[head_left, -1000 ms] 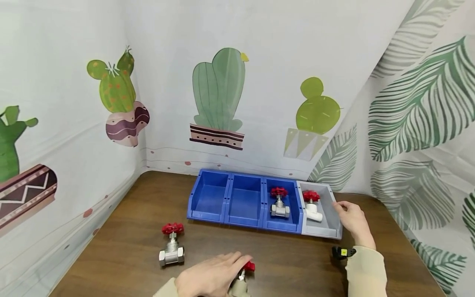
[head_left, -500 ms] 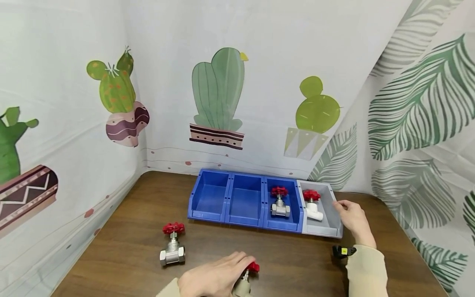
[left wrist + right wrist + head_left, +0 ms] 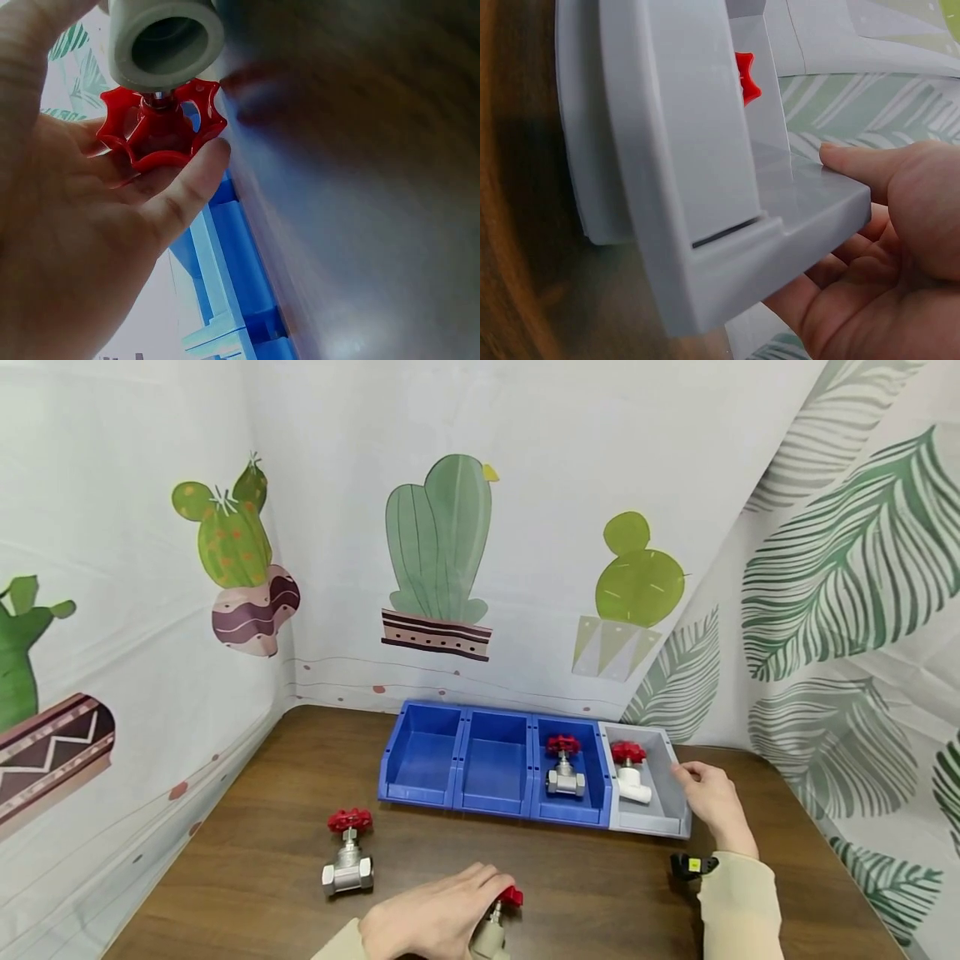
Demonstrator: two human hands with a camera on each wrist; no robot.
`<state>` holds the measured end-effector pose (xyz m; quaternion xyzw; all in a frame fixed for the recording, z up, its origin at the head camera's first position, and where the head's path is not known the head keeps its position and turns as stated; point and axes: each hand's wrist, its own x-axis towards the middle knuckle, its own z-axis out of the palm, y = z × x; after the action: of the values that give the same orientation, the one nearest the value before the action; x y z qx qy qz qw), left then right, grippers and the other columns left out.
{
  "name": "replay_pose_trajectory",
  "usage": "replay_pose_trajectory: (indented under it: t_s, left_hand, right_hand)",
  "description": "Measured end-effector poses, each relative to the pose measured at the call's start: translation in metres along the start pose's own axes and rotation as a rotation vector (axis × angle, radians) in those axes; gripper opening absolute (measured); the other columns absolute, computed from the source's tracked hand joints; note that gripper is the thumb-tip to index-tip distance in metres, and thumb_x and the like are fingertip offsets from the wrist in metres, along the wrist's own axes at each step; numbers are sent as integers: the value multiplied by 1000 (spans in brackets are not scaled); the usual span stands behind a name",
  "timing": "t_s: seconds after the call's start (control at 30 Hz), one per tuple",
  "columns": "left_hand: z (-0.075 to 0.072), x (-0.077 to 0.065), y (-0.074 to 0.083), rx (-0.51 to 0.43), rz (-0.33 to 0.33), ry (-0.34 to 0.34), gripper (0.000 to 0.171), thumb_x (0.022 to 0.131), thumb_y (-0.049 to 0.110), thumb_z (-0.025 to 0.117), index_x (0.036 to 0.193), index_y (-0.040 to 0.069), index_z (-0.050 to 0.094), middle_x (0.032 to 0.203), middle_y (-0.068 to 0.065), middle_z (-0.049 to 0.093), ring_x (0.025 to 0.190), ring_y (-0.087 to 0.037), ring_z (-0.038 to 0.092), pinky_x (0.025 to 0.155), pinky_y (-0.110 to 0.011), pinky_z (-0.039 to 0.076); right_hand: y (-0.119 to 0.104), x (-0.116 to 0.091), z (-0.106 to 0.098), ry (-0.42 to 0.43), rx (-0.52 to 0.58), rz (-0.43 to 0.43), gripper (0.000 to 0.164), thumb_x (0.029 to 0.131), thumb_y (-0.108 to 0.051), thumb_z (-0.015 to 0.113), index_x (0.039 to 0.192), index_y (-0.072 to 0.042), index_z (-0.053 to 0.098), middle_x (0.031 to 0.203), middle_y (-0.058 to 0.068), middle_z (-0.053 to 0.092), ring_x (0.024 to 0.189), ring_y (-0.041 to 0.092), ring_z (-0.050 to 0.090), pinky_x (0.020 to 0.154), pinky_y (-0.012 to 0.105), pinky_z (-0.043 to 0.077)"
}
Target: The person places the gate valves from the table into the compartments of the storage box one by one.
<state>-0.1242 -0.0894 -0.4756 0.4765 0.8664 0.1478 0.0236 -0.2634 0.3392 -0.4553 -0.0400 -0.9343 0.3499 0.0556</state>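
Observation:
At the table's front my left hand (image 3: 438, 914) holds a beige plastic valve (image 3: 489, 939), its red handwheel tilted to the right. In the left wrist view, fingers curve round the red handwheel (image 3: 157, 139), below the round open pipe end of the valve. My right hand (image 3: 712, 806) grips the right wall of the grey bin (image 3: 663, 797); in the right wrist view the thumb lies on the rim and the fingers bend beneath. Inside that bin a white valve (image 3: 632, 785) with a red wheel stands. A metal valve (image 3: 348, 864) stands alone on the table, left of my left hand.
Several bins form a joined row at the back, the blue ones (image 3: 420, 768) left of the grey one. The third holds another metal valve (image 3: 565, 777). A cactus-print curtain (image 3: 337, 568) hangs behind. Brown table top (image 3: 585, 893) lies between the row and my hands.
The beige valve and its red wheel have shifted slightly right and tilted over in my left hand, mostly in the earlier half second. My right hand stays on the grey bin.

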Motion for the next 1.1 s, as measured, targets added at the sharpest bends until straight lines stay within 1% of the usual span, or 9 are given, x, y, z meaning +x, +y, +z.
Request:
replay_pose_trajectory:
  t_s: [0.1, 0.2, 0.27, 0.33, 0.43, 0.57, 0.77, 0.93, 1.1]
  left_hand:
    - [0, 1, -1, 23, 1, 11, 79, 79, 60, 72, 136, 16, 42, 118, 9, 49, 110, -4, 47, 94, -18, 41]
    - [1, 0, -1, 59, 21, 42, 82, 77, 60, 74, 136, 13, 43, 118, 7, 50, 110, -6, 48, 95, -18, 41]
    - [1, 2, -1, 70, 30, 67, 81, 75, 59, 75, 134, 13, 44, 117, 6, 51, 109, -6, 49, 95, -17, 41]
    - [-1, 3, -2, 55, 29, 86, 79, 72, 56, 79, 131, 15, 46, 115, 7, 51, 106, -5, 49, 93, -16, 41]
    - [-7, 6, -4, 18, -1, 93, 82, 64, 49, 87, 128, 18, 46, 114, 9, 50, 104, -4, 48, 91, -16, 41]
    - [-18, 7, -7, -19, -55, 91, 92, 56, 41, 92, 131, 16, 45, 120, 8, 49, 109, -5, 47, 94, -19, 42]
    - [-34, 8, -12, -60, -109, 118, 95, 59, 40, 91, 137, 14, 43, 127, 4, 49, 116, -9, 47, 99, -25, 42]
    - [-42, 12, -23, -96, -141, 144, 98, 60, 40, 90, 140, 10, 41, 132, 1, 48, 121, -11, 46, 103, -30, 40]
    - [-50, 16, -35, -130, -196, 161, 103, 62, 41, 89, 145, 7, 37, 135, -1, 48, 124, -14, 45, 105, -33, 38]
  right_hand:
    - [-1, 0, 0, 5, 2, 1, 51, 103, -37, 47, 120, 9, 60, 113, 28, 62, 102, 39, 55, 79, 50, 45]
    - [-2, -1, 0, 1, 5, 4, 51, 103, -37, 47, 120, 9, 60, 112, 27, 62, 101, 39, 56, 79, 49, 45]
    - [-2, -1, -1, 2, 5, 5, 52, 103, -38, 47, 120, 9, 60, 111, 27, 63, 100, 38, 56, 78, 49, 45]
    - [-3, -1, -1, 1, 7, 6, 51, 103, -37, 47, 120, 9, 60, 112, 27, 63, 101, 39, 55, 79, 49, 44]
    - [-2, 0, -1, 4, 7, 6, 50, 103, -36, 47, 120, 9, 61, 112, 27, 63, 102, 40, 56, 80, 50, 44]
    - [-1, 1, -1, 0, 5, 5, 51, 103, -37, 47, 120, 9, 61, 111, 27, 64, 102, 41, 56, 79, 51, 45]
    - [0, 0, 0, -4, -3, 12, 51, 103, -38, 47, 120, 8, 61, 112, 27, 63, 103, 40, 56, 80, 50, 45]
    - [0, 1, -1, -10, 6, -2, 52, 103, -39, 46, 120, 9, 60, 113, 28, 62, 103, 41, 56, 79, 51, 45]
    - [-1, 1, 1, 5, -5, -23, 48, 103, -35, 47, 119, 8, 62, 111, 27, 64, 102, 39, 57, 79, 49, 46]
